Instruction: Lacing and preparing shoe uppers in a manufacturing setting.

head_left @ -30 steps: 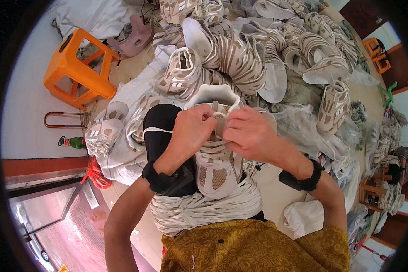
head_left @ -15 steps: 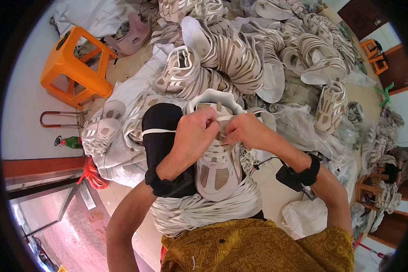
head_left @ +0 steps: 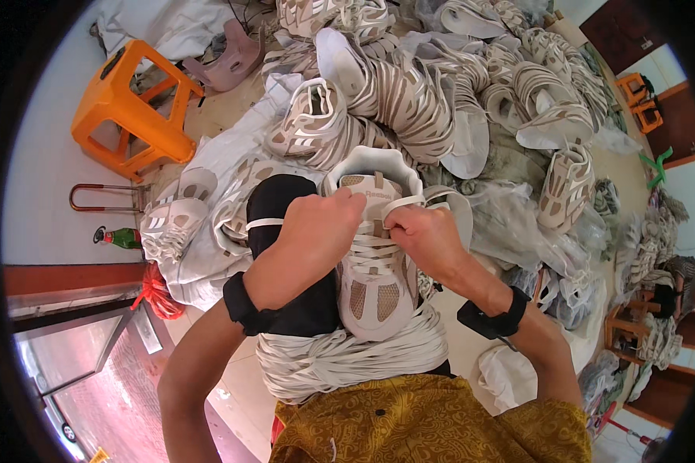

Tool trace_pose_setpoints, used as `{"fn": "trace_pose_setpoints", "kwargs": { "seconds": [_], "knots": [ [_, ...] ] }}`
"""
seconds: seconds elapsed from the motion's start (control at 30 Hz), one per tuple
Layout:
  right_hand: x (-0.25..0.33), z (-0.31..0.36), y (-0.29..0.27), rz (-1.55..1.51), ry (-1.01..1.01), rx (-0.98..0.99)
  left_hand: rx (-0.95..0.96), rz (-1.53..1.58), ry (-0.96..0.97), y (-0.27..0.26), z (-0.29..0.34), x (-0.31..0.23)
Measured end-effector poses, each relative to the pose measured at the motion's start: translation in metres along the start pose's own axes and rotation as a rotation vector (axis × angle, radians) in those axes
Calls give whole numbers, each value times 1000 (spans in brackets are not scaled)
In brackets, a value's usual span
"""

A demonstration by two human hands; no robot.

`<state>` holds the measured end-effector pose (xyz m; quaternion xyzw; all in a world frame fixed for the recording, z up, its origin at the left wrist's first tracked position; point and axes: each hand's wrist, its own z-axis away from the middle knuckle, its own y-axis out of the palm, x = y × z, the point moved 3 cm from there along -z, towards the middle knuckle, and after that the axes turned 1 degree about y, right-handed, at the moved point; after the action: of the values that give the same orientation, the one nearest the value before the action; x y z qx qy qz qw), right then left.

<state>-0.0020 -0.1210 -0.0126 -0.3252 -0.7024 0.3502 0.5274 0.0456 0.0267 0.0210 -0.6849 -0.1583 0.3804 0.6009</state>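
Observation:
A beige and white sneaker upper (head_left: 374,297) lies in front of me, toe toward my body, with laces crossing its front. My left hand (head_left: 320,224) is closed at the left eyelets; a white lace end (head_left: 264,223) sticks out past it over a black cloth-covered shape (head_left: 286,191), probably my knee. My right hand (head_left: 428,235) pinches the white shoelace (head_left: 401,204), which makes a small loop by the tongue. My left fingertips are partly hidden. A thick bundle of white laces (head_left: 355,359) lies across my lap, below the upper's toe.
Stacks of similar uppers (head_left: 409,108) cover the floor ahead, with clear plastic bags (head_left: 510,216) at right. An orange stool (head_left: 135,112) stands far left, near a green bottle (head_left: 122,238) and red string (head_left: 161,297). Another person (head_left: 681,282) is at the far right.
My hands have moved apart from the middle of the tongue, the left going left and the right slightly right and down. The lace now forms a loop beside my right hand.

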Motion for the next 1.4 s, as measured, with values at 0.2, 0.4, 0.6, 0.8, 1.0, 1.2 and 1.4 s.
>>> {"fn": "trace_pose_setpoints", "kwargs": {
  "seconds": [0.2,0.4,0.6,0.8,1.0,1.2,1.4],
  "knots": [
    [11,2,-3,195,-208,-97,9,-41,54,4,-9,-2],
    [16,6,-6,202,-363,-143,74,-14,27,8,-11,-6],
    [17,5,-13,189,-406,-26,11,-207,201,-6,-3,-19],
    [10,17,-17,68,-480,-57,-92,-305,212,-8,10,-10],
    [18,-9,-43,11,-368,-224,36,-175,16,-10,5,3],
    [13,-24,-15,157,-345,194,61,130,23,-2,12,18],
    [-6,-18,-16,-483,-97,99,-58,228,69,-10,9,19]
  ]
}}
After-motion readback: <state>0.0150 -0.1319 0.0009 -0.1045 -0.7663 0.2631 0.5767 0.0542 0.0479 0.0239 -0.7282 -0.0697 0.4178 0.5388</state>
